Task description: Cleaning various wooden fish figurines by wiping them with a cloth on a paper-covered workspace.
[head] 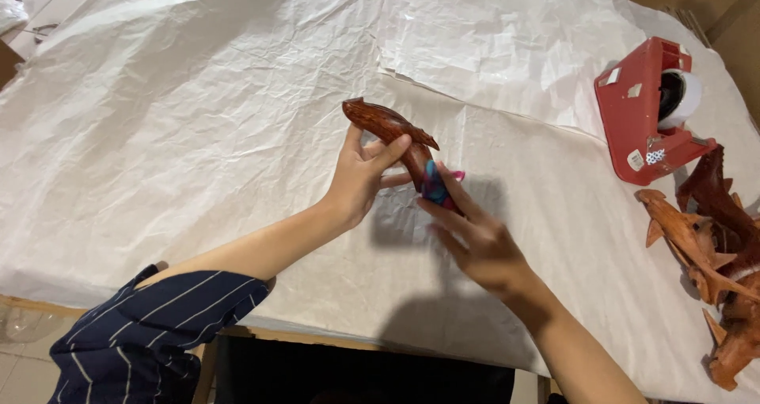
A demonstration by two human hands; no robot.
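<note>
The right hand, nearest the camera, pinches the pink-and-blue wrapped end of a carved wooden fish. The left hand, just beside it, grips the fish's middle, holding it above the paper-covered counter. Well right of both hands sit a red tape dispenser and a heap of wooden carvings.

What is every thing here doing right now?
Dark reddish carved wooden fish: lifted off the paper, tilted, held by both hands.
Left hand: gripping its middle.
Right hand: fingers on its pink-and-blue end.
Red tape dispenser: standing on crinkled white paper.
Pile of carved wooden fish: lying untouched.
</note>
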